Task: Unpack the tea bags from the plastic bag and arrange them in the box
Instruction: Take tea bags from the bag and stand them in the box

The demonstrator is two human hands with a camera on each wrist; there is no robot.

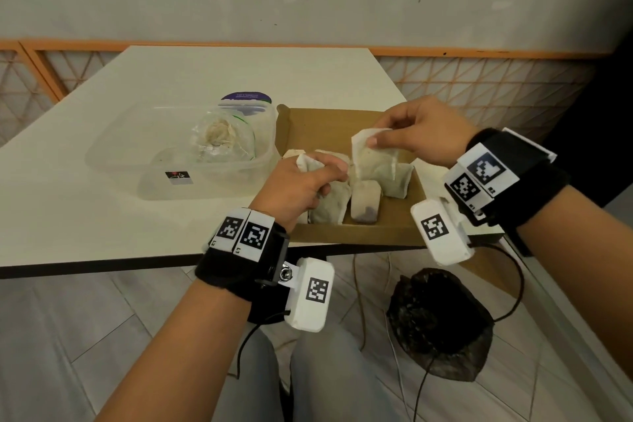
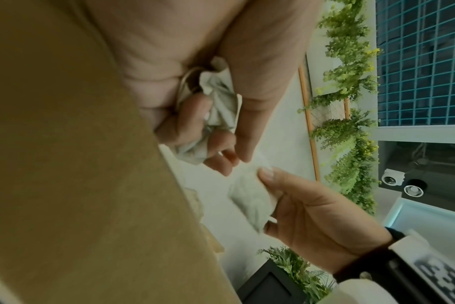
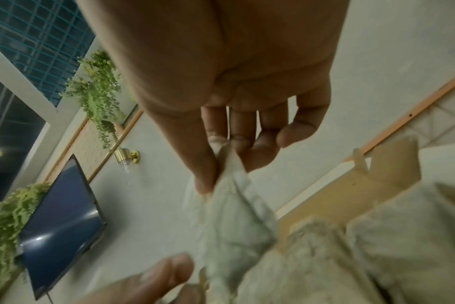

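A shallow brown cardboard box [image 1: 342,120] lies on the table, with several tea bags [image 1: 366,205] lying flat along its near side. My right hand [image 1: 411,137] pinches the top corner of a pale tea bag [image 1: 375,158] between thumb and fingers, so it hangs over the box. The same tea bag [image 3: 234,222] dangles from those fingertips in the right wrist view. My left hand [image 1: 301,181] is at the box's left edge, its fingers curled round a crumpled tea bag [image 2: 218,107]. A clear plastic bag [image 1: 222,137] with more tea bags sits in a plastic tub.
The translucent plastic tub [image 1: 113,161] stands left of the box, with a purple-labelled lid [image 1: 246,98] behind it. The table's near edge [image 1: 102,267] runs just below my left wrist. A dark bag [image 1: 442,322] and cables lie on the floor beneath.
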